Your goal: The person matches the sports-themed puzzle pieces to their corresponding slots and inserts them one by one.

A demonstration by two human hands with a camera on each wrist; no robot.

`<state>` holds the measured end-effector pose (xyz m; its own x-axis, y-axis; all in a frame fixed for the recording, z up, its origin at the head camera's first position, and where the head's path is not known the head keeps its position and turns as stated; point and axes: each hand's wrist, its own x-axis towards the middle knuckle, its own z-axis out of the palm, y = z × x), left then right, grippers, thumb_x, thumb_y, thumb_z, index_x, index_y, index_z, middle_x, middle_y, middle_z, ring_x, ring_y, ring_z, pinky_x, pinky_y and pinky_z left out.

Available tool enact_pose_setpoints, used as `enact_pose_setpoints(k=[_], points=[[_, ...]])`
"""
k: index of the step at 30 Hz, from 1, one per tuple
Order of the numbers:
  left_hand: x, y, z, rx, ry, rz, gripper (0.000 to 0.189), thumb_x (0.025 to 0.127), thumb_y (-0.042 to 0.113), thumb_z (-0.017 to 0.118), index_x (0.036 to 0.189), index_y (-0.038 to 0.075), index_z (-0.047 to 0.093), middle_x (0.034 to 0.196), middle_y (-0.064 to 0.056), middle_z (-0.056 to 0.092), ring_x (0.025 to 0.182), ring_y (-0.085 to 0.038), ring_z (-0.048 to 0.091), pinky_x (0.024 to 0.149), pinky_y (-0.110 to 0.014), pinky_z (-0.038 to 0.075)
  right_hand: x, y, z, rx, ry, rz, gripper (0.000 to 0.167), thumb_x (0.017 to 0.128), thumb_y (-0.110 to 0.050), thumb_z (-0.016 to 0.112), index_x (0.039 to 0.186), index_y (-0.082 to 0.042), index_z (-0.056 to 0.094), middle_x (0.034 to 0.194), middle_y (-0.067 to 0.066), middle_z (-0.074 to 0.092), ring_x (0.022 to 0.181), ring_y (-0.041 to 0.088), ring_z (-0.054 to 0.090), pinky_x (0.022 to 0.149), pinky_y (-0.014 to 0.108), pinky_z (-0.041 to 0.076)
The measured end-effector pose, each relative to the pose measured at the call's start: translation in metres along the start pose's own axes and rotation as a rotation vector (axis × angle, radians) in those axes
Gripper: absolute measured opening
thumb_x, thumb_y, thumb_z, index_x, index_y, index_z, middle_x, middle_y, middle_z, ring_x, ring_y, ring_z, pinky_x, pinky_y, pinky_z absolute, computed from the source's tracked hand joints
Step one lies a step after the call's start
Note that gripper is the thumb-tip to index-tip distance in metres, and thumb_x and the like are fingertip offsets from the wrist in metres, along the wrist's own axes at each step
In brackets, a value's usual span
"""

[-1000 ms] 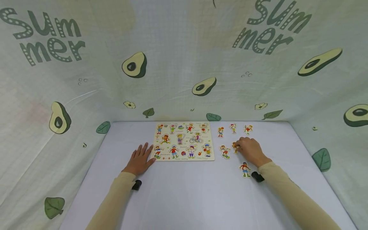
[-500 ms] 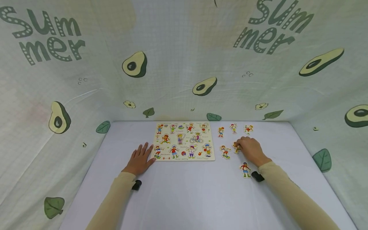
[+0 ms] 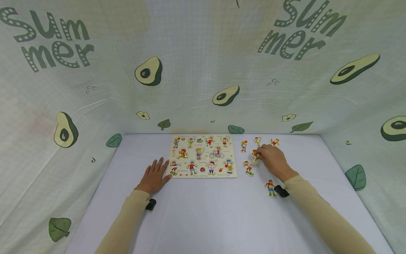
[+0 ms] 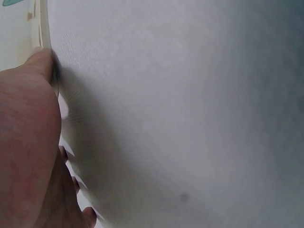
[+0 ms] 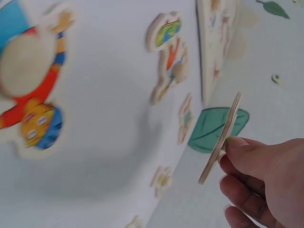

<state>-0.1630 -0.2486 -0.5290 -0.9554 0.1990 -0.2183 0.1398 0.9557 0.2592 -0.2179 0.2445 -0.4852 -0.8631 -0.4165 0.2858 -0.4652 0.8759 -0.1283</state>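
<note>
My right hand [image 3: 274,159] pinches a wooden puzzle piece [image 3: 254,156] between thumb and fingers, right of the board. In the right wrist view this puzzle piece [image 5: 221,137] is seen edge-on, held off the table. My left hand [image 3: 154,176] lies flat with fingers spread, its thumb and a fingertip touching the left edge of the puzzle board [image 3: 207,173]. The left wrist view shows the thumb [image 4: 40,64] at the board's edge. Pictures of children at sports cover the board. Just below the held piece lies a skateboarder piece [image 3: 248,168].
Loose pieces lie right of the board: a ball-player piece [image 3: 243,146], a piece at the back [image 3: 257,141], another piece [image 3: 274,141] partly behind the right hand, and a blue-capped figure piece [image 3: 270,188] near the right wrist. A printed cloth [image 3: 190,70] hangs behind the white table [image 3: 203,218].
The right hand has lifted the puzzle piece and carried it slightly back and left, nearer the board. The left hand stays still.
</note>
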Motion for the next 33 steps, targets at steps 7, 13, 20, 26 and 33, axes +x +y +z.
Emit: enact_pose_setpoints(k=[7,13,20,26,33], points=[[-0.001,-0.002,0.002,-0.001,-0.005,-0.007,0.074,0.111,0.040,0.053,0.169,0.005,0.023,0.175,-0.025,0.011,0.161,-0.051,0.006,0.128,-0.067,0.009,0.016,-0.021,-0.004,0.002,0.014,-0.029,0.011,0.090,-0.003,0.083,0.100,-0.001,0.078,0.088,0.008,0.072,0.082,0.028,0.070,0.075,0.044,0.060],[-0.003,-0.001,0.001,0.002,0.000,-0.003,0.073,0.111,0.040,0.053,0.168,0.004,0.024,0.175,-0.025,0.012,0.160,-0.051,0.007,0.128,-0.067,0.010,0.034,-0.038,-0.005,-0.006,0.020,-0.062,0.010,0.091,-0.005,0.083,0.100,-0.003,0.079,0.090,0.007,0.072,0.081,0.027,0.069,0.076,0.043,0.059],[-0.003,0.002,-0.002,-0.005,0.007,0.001,0.072,0.111,0.039,0.054,0.167,0.004,0.026,0.175,-0.025,0.014,0.160,-0.051,0.009,0.128,-0.067,0.011,0.052,-0.058,0.001,0.023,0.030,-0.084,0.009,0.092,-0.007,0.081,0.101,-0.004,0.078,0.092,0.006,0.072,0.085,0.026,0.068,0.075,0.040,0.059],[-0.002,0.001,-0.001,-0.008,0.010,0.006,0.073,0.110,0.041,0.054,0.167,0.004,0.026,0.175,-0.026,0.013,0.160,-0.051,0.008,0.128,-0.067,0.011,0.069,-0.080,0.006,0.050,0.022,-0.101,0.009,0.094,-0.008,0.080,0.103,-0.005,0.079,0.095,0.006,0.073,0.089,0.026,0.070,0.081,0.043,0.059],[0.000,0.002,-0.001,-0.012,-0.006,-0.004,0.074,0.111,0.041,0.054,0.168,0.005,0.024,0.175,-0.025,0.012,0.160,-0.051,0.007,0.128,-0.066,0.010,0.087,-0.108,0.020,0.079,0.017,-0.107,0.010,0.097,-0.011,0.078,0.105,-0.007,0.079,0.099,0.005,0.074,0.093,0.025,0.071,0.086,0.041,0.059]])
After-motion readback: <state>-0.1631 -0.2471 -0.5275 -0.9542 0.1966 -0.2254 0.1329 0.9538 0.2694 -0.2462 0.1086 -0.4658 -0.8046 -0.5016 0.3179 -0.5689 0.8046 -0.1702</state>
